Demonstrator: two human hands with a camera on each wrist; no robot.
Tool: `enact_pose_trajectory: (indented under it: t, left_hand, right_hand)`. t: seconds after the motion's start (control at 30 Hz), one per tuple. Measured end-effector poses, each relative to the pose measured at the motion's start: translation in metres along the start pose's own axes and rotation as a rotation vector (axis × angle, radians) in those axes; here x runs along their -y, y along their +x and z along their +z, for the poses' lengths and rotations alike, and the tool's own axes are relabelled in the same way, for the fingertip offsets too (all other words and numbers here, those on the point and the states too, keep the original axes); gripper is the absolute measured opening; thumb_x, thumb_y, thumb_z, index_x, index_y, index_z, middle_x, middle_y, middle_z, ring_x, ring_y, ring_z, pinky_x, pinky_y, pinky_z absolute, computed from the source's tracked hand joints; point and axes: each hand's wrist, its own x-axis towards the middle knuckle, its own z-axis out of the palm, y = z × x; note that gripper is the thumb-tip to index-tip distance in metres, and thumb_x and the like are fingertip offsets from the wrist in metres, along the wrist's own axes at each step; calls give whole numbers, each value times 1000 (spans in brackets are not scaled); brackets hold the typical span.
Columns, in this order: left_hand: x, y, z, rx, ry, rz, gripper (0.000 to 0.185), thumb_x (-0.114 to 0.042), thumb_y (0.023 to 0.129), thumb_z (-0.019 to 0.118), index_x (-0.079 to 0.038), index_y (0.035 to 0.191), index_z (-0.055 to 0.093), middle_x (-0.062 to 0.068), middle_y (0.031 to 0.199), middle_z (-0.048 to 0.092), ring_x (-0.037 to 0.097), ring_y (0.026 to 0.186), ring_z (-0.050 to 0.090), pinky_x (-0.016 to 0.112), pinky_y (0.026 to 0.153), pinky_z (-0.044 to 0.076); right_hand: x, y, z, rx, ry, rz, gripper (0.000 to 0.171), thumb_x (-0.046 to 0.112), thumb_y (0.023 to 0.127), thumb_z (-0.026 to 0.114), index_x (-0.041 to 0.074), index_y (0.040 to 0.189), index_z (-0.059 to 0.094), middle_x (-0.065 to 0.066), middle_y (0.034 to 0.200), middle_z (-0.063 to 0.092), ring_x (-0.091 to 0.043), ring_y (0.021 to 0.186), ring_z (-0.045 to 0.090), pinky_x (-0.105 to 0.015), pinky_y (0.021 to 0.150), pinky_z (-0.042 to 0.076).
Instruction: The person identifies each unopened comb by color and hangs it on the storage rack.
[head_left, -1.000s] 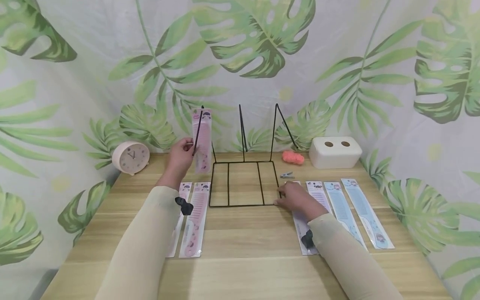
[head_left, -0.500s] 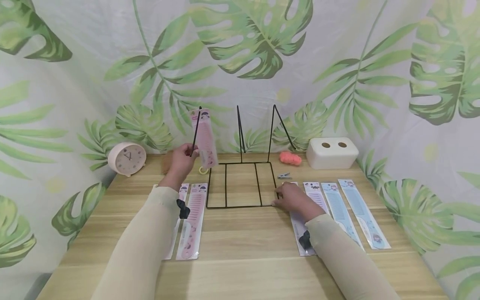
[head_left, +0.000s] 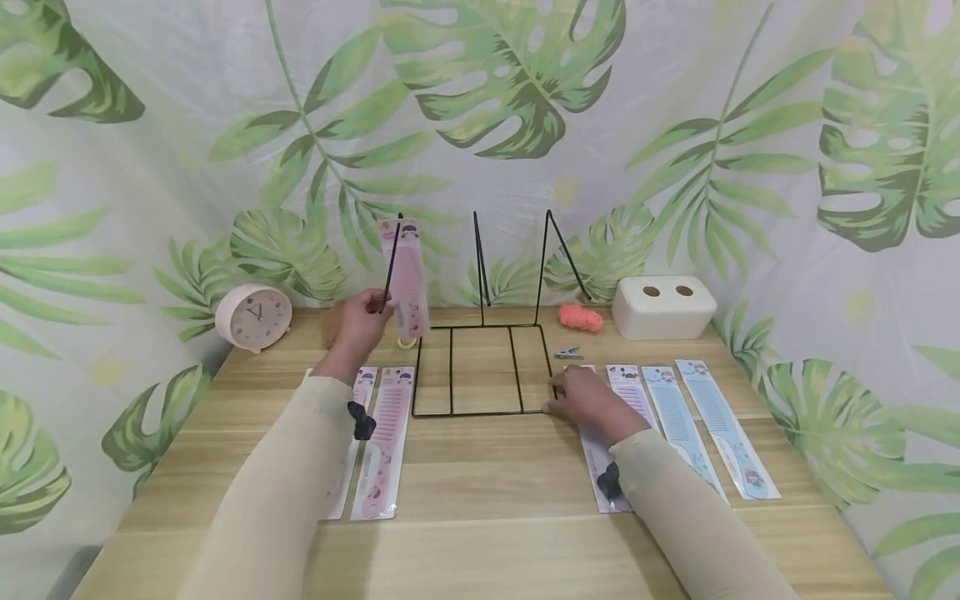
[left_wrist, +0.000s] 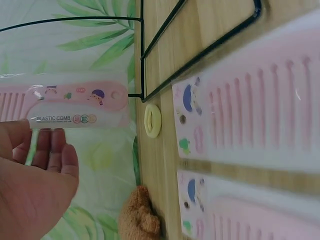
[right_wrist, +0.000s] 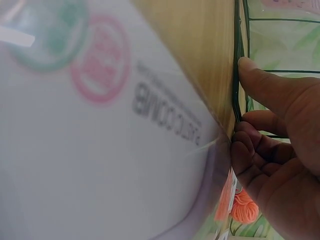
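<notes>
Pink packaged comb stands upright above the wooden table, at the far-left upright of the black wire rack, in front of the leaf-print curtain. Left hand is raised, thumb and fingers pinching its lower part. Right hand rests on the table, curled fingers gripping the rack's near-right corner, beside flat combs.
</notes>
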Motion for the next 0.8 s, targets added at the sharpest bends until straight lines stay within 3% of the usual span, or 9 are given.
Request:
enact_pose_trajectory:
  t: [0.1, 0.23, 0.33, 0.53, 0.67, 0.8]
  left_hand:
    - [9, -11, -13, 50, 65, 37, 41, -22, 112, 61, 2, 146, 60, 26, 149, 62, 43, 141, 58, 55, 119, 51]
    - [26, -37, -36, 178, 213, 66, 44, -20, 111, 62, 6, 147, 58, 30, 143, 63, 46, 134, 60, 58, 115, 53]
    - [38, -64, -54, 243, 394, 20, 52, -24, 109, 65, 10, 147, 55, 36, 142, 61, 52, 130, 61, 63, 109, 55]
    - [59, -112, -82, 255, 695, -150, 70, -30, 99, 75, 18, 143, 51, 44, 135, 60, 59, 123, 61, 68, 102, 53]
    - [72, -131, -93, 238, 756, -182, 72, -26, 93, 80, 24, 136, 50, 43, 120, 61, 56, 110, 62, 68, 97, 54]
    - [80, -140, -99, 226, 763, -218, 79, -26, 89, 84, 27, 133, 44, 43, 113, 57, 52, 102, 61, 68, 92, 55]
  right_hand:
    - [0, 0, 0, 2, -3, -1, 51, 30, 98, 84, -3, 135, 74, -21, 131, 76, -37, 124, 70, -54, 109, 57]
    - [0, 0, -1, 4, -1, 3, 51, 29, 98, 84, -4, 135, 74, -21, 133, 76, -39, 127, 69, -54, 111, 56]
    - [1, -1, -2, 4, 4, 1, 49, 29, 98, 84, -4, 134, 74, -21, 132, 76, -39, 125, 70, -54, 110, 57]
    - [3, -2, -2, 10, 7, -2, 49, 28, 98, 84, -5, 134, 74, -22, 132, 76, -39, 124, 71, -55, 109, 57]
    - [3, -1, -2, 13, 3, -4, 50, 28, 98, 83, -4, 135, 73, -21, 133, 76, -39, 126, 70, -55, 110, 56]
    - [1, 0, -1, 11, 2, -3, 49, 28, 98, 83, -4, 134, 74, -21, 133, 75, -39, 126, 70, -55, 110, 56]
